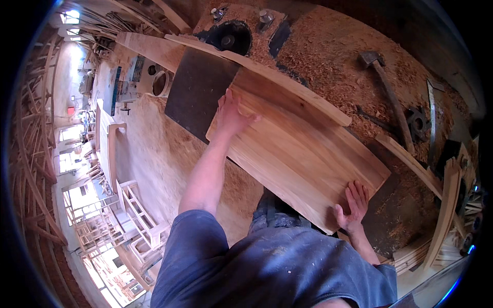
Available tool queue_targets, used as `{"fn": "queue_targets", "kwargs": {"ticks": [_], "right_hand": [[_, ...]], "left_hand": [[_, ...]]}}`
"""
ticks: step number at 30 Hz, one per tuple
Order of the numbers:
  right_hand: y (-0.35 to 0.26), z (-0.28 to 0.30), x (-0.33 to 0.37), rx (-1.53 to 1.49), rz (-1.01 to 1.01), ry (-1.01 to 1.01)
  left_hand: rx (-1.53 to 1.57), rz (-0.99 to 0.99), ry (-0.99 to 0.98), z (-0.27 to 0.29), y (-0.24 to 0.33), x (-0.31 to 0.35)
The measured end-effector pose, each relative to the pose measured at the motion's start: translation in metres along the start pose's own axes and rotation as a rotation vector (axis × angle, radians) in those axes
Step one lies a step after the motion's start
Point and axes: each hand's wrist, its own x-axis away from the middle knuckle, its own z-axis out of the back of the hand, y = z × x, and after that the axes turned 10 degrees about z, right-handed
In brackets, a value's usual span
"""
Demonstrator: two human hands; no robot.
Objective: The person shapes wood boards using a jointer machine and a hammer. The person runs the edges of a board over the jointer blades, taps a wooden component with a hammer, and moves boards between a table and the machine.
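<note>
One dark table (197,92), strewn with shavings (328,64) on its far side, runs from the middle to the upper right of the frame. The board (287,143) lies flat on it, mid-frame, alongside a long wood strip (287,85). It looks already cut to a rectangle; with both hands on it, handling seems unfinished, though how much is left cannot be told. A hammer (393,100) lies untouched at upper right. The left hand (233,118) rests at the board's left end, fingers spread; the right hand (353,208) rests near its lower right corner, fingers slightly apart
</note>
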Motion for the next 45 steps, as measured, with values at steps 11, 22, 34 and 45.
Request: {"fn": "queue_targets", "kwargs": {"ticks": [11,22,34,45], "right_hand": [[-0.009,-0.016,-0.018,-0.001,-0.029,-0.043],[-0.024,-0.032,-0.048,0.024,-0.082,-0.025],[-0.042,-0.073,-0.092,0.01,-0.086,-0.009],[-0.063,-0.109,-0.136,0.045,-0.077,0.006]], "left_hand": [[0.005,0.022,0.009,0.012,-0.016,-0.019],[-0.064,0.002,0.036,0.018,-0.034,-0.044],[0.028,0.033,0.101,0.034,-0.072,-0.088],[-0.022,0.013,0.076,0.052,-0.113,-0.131]]}}
